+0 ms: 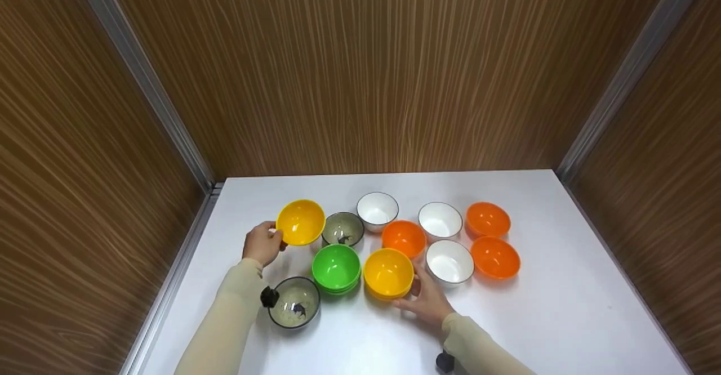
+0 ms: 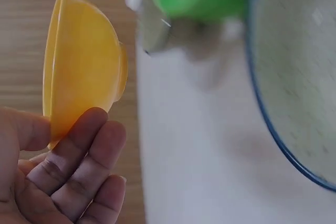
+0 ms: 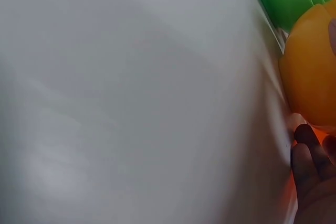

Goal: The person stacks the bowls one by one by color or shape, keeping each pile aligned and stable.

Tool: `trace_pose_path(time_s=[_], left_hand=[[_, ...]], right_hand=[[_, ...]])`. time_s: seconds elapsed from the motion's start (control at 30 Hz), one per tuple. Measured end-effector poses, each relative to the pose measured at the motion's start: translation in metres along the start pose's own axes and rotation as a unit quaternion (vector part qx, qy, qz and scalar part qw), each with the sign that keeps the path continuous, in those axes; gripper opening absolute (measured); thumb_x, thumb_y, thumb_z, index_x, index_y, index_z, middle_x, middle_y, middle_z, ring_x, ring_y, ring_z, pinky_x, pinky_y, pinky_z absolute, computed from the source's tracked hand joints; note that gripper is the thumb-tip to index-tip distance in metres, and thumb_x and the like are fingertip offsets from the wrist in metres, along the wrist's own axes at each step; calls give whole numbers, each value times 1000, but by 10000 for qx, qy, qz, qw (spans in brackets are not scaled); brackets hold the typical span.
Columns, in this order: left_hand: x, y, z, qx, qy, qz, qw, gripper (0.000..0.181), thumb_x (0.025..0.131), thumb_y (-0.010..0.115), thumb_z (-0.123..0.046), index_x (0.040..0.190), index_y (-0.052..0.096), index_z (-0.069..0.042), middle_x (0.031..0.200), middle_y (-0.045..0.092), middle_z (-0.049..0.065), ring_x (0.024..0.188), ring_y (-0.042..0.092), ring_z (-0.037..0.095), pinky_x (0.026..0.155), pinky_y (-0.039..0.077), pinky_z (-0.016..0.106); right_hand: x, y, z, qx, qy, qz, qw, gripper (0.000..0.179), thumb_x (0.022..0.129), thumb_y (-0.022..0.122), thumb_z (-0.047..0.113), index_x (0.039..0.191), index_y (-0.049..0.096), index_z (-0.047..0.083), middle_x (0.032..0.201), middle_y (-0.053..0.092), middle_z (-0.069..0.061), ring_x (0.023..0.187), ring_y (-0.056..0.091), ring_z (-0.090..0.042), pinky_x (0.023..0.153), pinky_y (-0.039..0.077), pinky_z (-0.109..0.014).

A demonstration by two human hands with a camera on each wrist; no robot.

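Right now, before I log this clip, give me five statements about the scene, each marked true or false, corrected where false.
1. The left hand holds a yellow bowl above the table. True.
2. The right hand holds a white bowl. False: it holds the other yellow bowl.
3. Three white bowls show. True.
4. Only two orange bowls show. False: there are three orange bowls.
5. Both gray bowls stand upright. True.

Yellow bowls (image 1: 301, 222), green bowls (image 1: 336, 268), orange bowls (image 1: 495, 257), brown-streaked wall (image 1: 360, 71)
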State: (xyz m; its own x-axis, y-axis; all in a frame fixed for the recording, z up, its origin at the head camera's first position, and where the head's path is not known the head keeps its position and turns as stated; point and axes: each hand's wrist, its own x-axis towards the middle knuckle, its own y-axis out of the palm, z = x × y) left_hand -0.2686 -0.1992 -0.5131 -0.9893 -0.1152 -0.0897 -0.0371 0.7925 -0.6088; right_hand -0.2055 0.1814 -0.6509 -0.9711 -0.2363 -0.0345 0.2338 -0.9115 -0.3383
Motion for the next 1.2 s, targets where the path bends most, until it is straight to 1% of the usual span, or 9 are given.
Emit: trace_pose_path(time_s=[0.1, 0.23, 0.4, 0.57, 0.67, 0.77, 0.87, 1.03, 1.2], left_hand=[[-11, 2, -14, -115, 265, 7, 9996, 35, 98, 52, -16, 129, 55, 1, 84, 71, 7, 75, 67, 21, 68, 51, 33], [-27, 8, -30, -204, 529, 138, 9983, 34, 98, 52, -15, 129, 56, 0, 80, 70, 3, 71, 66, 18, 70, 54, 35], [-42, 22, -46, -318, 606, 397, 9969, 34, 97, 54, -13, 128, 56, 1, 78, 68, 2, 70, 65, 17, 68, 54, 32], [-52, 42, -57, -489, 726, 741, 9934, 34, 97, 54, -11, 128, 55, 3, 84, 69, 6, 71, 66, 17, 65, 55, 28], [-57, 55, -61, -530, 975, 861, 9901, 34, 96, 54, -9, 127, 55, 5, 86, 70, 8, 70, 66, 17, 62, 55, 28], [-60, 67, -63, -481, 1139, 954, 9877, 34, 96, 55, -10, 126, 55, 6, 81, 70, 6, 67, 66, 16, 59, 54, 27], [-64, 78, -65, -444, 1147, 1015, 9872, 34, 96, 55, -12, 125, 56, 6, 75, 68, 2, 66, 65, 16, 56, 51, 26], [-70, 98, -66, -481, 1254, 893, 9869, 32, 94, 57, -11, 121, 58, 7, 70, 68, 3, 61, 65, 15, 54, 48, 23], [-75, 117, -67, -335, 1270, 761, 9884, 30, 92, 56, -11, 117, 61, 5, 67, 66, 4, 53, 55, 8, 48, 42, 21]], right_hand=[[-1, -2, 0, -47, 47, 24, 10000, 105, 68, 87, 33, 151, 25, 16, 143, 45, -9, 120, 54, -23, 99, 45, -35], [-1, -3, -1, -14, 14, 59, 10000, 104, 69, 86, 33, 151, 26, 14, 143, 45, -9, 121, 54, -24, 99, 45, -36], [-1, -3, -2, -55, 34, 61, 10000, 106, 68, 85, 39, 152, 24, 16, 147, 41, -8, 122, 53, -24, 100, 44, -36], [-2, -2, -1, -88, 121, 57, 9999, 106, 68, 86, 40, 152, 24, 18, 148, 40, -5, 122, 52, -22, 101, 44, -36], [-2, -2, -1, -69, 81, 63, 9999, 104, 69, 86, 38, 151, 25, 18, 148, 40, -4, 123, 52, -22, 101, 43, -35], [-1, -2, -2, -44, 48, 81, 9999, 103, 70, 86, 36, 151, 25, 19, 148, 40, -4, 124, 52, -22, 101, 43, -34], [-2, -2, -2, -6, 71, 91, 9999, 102, 70, 86, 35, 151, 26, 20, 148, 40, -3, 124, 51, -22, 101, 43, -35], [-2, -1, -4, -3, -18, 99, 9999, 102, 70, 85, 36, 151, 26, 22, 146, 42, -3, 123, 53, -22, 101, 43, -37], [-1, 0, -4, 108, -250, 102, 9996, 102, 70, 85, 37, 151, 25, 22, 142, 45, -3, 120, 55, -19, 100, 44, -34]])
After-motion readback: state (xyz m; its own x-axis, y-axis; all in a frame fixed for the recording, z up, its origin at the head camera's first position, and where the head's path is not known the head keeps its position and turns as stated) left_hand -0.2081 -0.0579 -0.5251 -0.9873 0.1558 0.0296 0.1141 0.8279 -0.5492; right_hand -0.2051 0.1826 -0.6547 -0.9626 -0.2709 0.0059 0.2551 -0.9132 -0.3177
